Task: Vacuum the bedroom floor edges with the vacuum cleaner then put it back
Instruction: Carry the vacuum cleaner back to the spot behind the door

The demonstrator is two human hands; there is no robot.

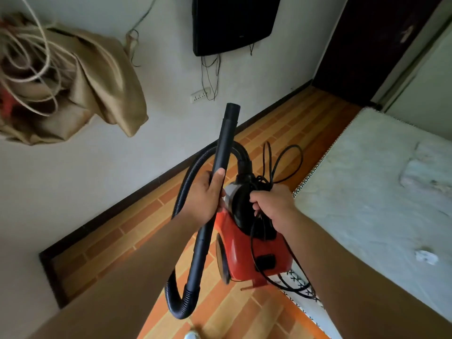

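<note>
Left hand [204, 196] fingers clamp the black rigid plastic wand [221, 152]; right hand [271, 206] fingers grip the red canister vacuum's [254, 250] handle and bundled black cord [276, 162], carrying everything clear of the floor.

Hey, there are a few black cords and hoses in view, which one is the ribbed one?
The vacuum hose, thick and ribbed, looping from the red vacuum cleaner to the smooth wand. The power cord and the wires under the TV are thin and smooth.
</note>
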